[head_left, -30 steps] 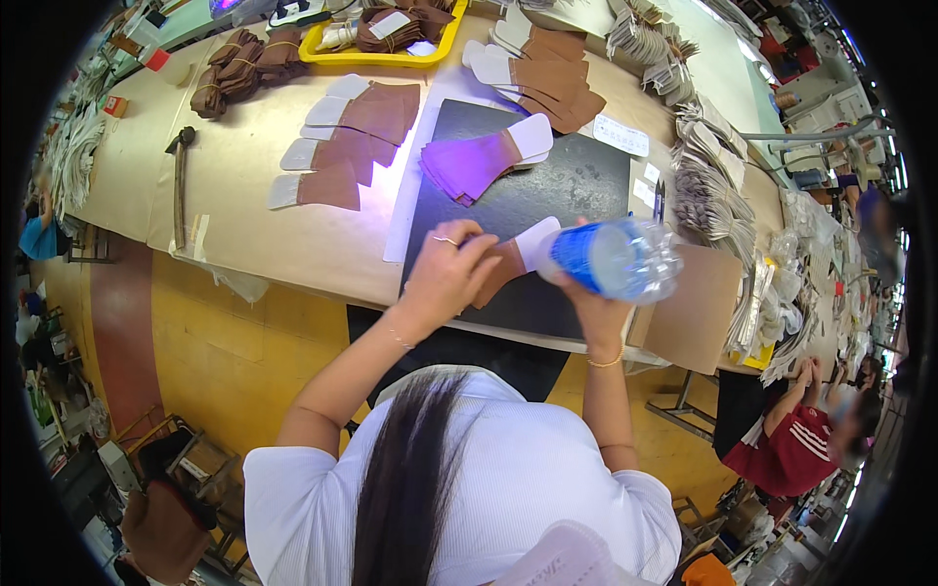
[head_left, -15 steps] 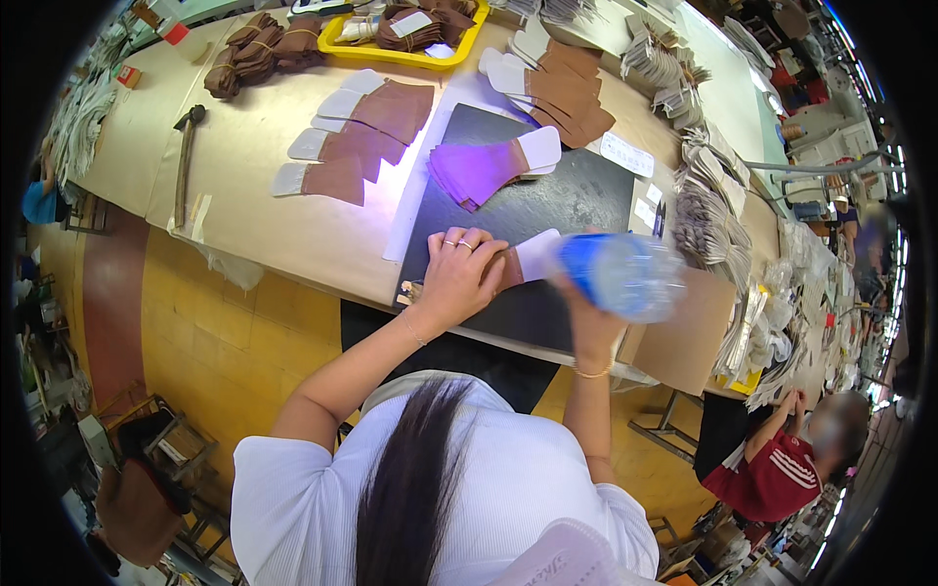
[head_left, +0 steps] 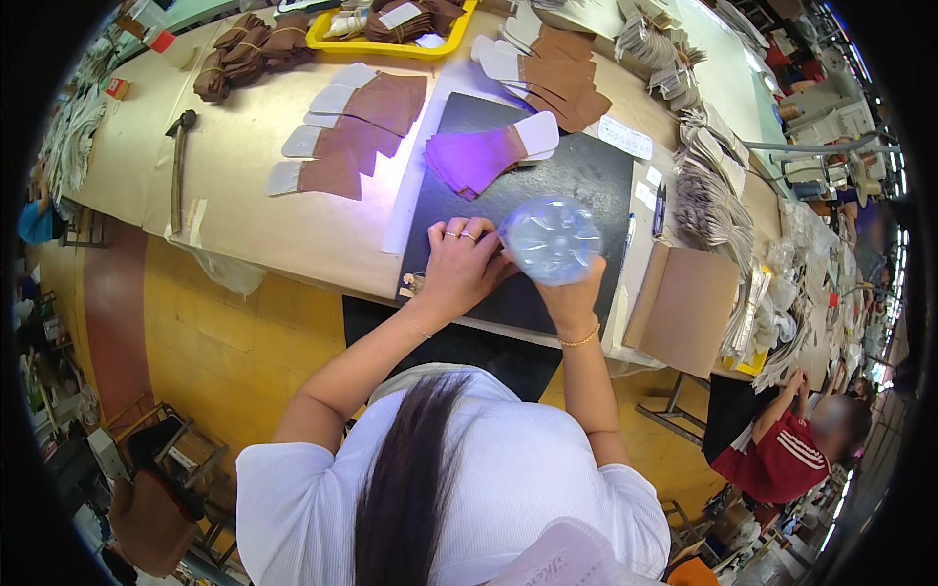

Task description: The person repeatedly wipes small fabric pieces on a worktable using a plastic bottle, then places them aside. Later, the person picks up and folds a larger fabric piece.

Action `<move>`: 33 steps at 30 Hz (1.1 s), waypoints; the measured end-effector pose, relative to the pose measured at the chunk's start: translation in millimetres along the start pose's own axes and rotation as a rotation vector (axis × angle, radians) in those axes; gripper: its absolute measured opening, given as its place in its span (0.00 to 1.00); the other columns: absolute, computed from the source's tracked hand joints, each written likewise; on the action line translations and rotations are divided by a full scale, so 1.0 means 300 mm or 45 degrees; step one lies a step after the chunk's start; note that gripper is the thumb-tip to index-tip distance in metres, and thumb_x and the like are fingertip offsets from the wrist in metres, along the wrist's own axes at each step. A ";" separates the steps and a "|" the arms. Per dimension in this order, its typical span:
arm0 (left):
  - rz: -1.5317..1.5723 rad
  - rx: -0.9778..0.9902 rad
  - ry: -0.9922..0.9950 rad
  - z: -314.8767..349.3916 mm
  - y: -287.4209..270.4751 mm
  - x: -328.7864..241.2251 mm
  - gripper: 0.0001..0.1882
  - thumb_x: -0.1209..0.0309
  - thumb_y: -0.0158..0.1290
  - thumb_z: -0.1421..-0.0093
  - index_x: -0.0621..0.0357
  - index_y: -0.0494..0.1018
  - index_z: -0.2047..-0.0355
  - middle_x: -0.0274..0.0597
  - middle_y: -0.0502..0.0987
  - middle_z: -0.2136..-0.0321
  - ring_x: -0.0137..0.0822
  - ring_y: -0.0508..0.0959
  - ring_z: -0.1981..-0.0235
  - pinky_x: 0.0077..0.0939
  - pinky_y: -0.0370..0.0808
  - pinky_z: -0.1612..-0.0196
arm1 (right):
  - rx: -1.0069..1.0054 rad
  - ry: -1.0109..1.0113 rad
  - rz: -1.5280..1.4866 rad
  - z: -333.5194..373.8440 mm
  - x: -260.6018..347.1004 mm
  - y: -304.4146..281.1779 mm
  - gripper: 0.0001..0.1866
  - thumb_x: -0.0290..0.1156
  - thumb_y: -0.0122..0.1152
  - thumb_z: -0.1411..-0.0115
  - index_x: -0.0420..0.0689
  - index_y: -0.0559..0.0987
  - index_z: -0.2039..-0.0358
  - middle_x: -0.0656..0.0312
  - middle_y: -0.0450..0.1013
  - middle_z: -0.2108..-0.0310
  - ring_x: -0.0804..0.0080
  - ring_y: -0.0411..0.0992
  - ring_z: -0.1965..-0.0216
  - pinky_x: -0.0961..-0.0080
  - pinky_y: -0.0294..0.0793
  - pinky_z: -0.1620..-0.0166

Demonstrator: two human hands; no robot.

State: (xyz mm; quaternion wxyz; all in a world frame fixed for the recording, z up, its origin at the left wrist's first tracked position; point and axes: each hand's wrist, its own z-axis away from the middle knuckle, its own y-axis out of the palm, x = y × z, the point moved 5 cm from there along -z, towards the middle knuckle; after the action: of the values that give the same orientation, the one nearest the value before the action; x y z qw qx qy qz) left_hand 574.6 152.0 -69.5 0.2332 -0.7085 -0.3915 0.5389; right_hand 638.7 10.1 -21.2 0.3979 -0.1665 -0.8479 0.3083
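Observation:
My right hand (head_left: pixel 575 298) is wrapped round a clear plastic bottle (head_left: pixel 553 240), its ribbed base turned up toward the view. My left hand (head_left: pixel 459 266) is beside it over the black mat (head_left: pixel 576 186), fingers bent and pressed down at a brown and white flat piece. That piece is now mostly hidden by the bottle and my hands. Farther up the mat, a fanned stack of similar pieces (head_left: pixel 479 159) is tinted purple by a light. More pieces (head_left: pixel 357 122) overlap in a row to the left, and others (head_left: pixel 552 78) lie beyond the mat.
A hammer (head_left: pixel 179 166) lies at the left of the table. Rubber-banded brown bundles (head_left: pixel 249 54) and a yellow tray (head_left: pixel 391 49) stand at the back. Grey bundles (head_left: pixel 699 190), a pen (head_left: pixel 660 208) and a cardboard box (head_left: pixel 689 303) are at right. A person in red (head_left: pixel 782 454) sits nearby.
My right hand has brought the bottle left, close to my left hand, and its base has tipped up toward the view. The left hand has stayed nearly in place.

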 end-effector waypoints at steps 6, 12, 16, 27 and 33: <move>-0.026 -0.018 0.005 0.000 0.018 0.001 0.17 0.61 0.58 0.44 0.51 0.76 0.55 0.37 0.73 0.60 0.41 0.69 0.55 0.42 0.58 0.51 | -0.396 0.379 -0.030 -0.066 -0.140 -0.170 0.20 0.33 0.78 0.54 0.38 0.82 0.63 0.58 0.81 0.67 0.69 0.79 0.68 0.74 0.77 0.60; -0.068 0.031 0.009 -0.015 0.004 -0.028 0.18 0.63 0.59 0.44 0.52 0.76 0.54 0.37 0.72 0.61 0.40 0.69 0.57 0.41 0.58 0.52 | -0.119 0.153 -0.078 0.034 -0.042 -0.078 0.35 0.33 0.80 0.56 0.37 0.74 0.49 0.54 0.75 0.51 0.70 0.74 0.53 0.72 0.73 0.49; -0.082 0.049 0.019 -0.013 0.012 -0.027 0.18 0.64 0.59 0.44 0.52 0.77 0.54 0.36 0.73 0.62 0.39 0.70 0.58 0.41 0.58 0.53 | -0.146 0.312 0.104 0.006 -0.127 -0.109 0.24 0.32 0.78 0.55 0.37 0.80 0.58 0.56 0.80 0.61 0.69 0.78 0.62 0.73 0.75 0.54; -0.088 -0.006 0.046 -0.013 0.014 -0.032 0.16 0.63 0.59 0.44 0.52 0.77 0.55 0.35 0.73 0.64 0.38 0.70 0.59 0.42 0.59 0.52 | 0.099 0.443 -0.724 0.169 -0.081 -0.063 0.45 0.26 0.77 0.56 0.39 0.62 0.39 0.52 0.64 0.40 0.61 0.68 0.44 0.66 0.69 0.41; -0.071 -0.033 0.011 -0.007 0.020 -0.021 0.16 0.62 0.59 0.44 0.52 0.78 0.55 0.35 0.74 0.64 0.38 0.70 0.59 0.42 0.59 0.51 | -0.573 0.100 -0.351 0.049 -0.121 -0.326 0.45 0.31 0.76 0.52 0.36 0.58 0.38 0.43 0.64 0.41 0.52 0.68 0.44 0.57 0.73 0.44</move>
State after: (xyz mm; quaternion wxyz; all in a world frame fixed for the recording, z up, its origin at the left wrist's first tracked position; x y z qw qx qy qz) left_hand 577.6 143.5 -69.7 0.2405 -0.7025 -0.4172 0.5240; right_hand 646.6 -88.5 14.9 0.4218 -0.1456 -0.8936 0.0484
